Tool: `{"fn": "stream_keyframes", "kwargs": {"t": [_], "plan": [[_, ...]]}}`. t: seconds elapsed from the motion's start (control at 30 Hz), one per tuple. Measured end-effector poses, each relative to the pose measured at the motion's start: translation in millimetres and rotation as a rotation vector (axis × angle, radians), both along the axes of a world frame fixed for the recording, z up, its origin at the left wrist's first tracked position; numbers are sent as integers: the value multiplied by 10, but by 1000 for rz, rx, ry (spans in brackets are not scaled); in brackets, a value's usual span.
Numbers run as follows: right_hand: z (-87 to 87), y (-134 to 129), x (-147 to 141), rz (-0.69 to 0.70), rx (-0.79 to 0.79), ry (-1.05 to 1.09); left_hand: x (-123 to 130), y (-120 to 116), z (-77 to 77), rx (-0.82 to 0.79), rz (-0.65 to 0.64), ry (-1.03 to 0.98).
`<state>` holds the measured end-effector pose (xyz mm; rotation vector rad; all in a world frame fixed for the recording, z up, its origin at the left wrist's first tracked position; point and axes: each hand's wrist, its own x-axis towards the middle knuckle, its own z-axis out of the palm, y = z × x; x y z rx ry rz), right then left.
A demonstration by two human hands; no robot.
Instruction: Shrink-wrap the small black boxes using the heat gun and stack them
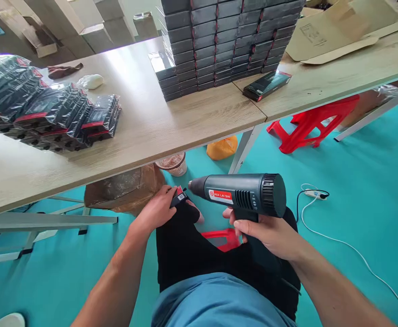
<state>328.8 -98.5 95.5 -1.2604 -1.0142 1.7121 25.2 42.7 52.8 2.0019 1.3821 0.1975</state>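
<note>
My right hand is wrapped round the handle of a dark heat gun with a red label. The gun's nozzle points left, close to a small black and red box. That box is gripped in my left hand, just above my left knee. On the table, a tall stack of black boxes stands at the back. One black box lies apart to the right of the stack. At the left are piles of film-wrapped boxes.
The wooden table spans the view ahead. Below its edge are a brown bag-lined carton, a waste basket and an orange bag. A red stool, a power strip and a white cord are at the right.
</note>
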Motion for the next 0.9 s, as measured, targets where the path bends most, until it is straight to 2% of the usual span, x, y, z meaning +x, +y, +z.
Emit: {"fn": "stream_keyframes", "kwargs": {"t": [0.07,0.1,0.17,0.2,0.27,0.37,0.47,0.57,0.63,0.73,0.8,0.83,0.9], "plan": [[-17,4,1,24,-7,-23,-6,-19,52,44,-117,197],[-21,-3,9,59,-23,-3,-16,-20,77,58,-139,229],[-18,-24,33,99,-49,70,-58,-1,119,61,-120,172],[-16,-33,53,79,-55,107,-90,18,133,36,-71,95],[-21,-37,111,-43,-69,174,-174,67,139,-99,105,-155],[-60,12,209,-232,-122,264,-298,134,61,-447,434,-653],[-89,107,210,-240,-172,319,-343,168,-117,-738,585,-923],[-29,182,81,-151,-163,326,-305,175,-318,-880,598,-1016],[64,187,-17,-35,-141,303,-277,171,-416,-919,598,-1095],[217,102,-88,275,-166,194,-281,150,-482,-970,612,-1231],[260,7,-70,472,-224,57,-307,117,-499,-1024,626,-1323],[248,-43,-47,519,-254,4,-317,91,-511,-1056,633,-1371],[149,-144,11,494,-306,-20,-318,14,-552,-1121,646,-1481]]}}
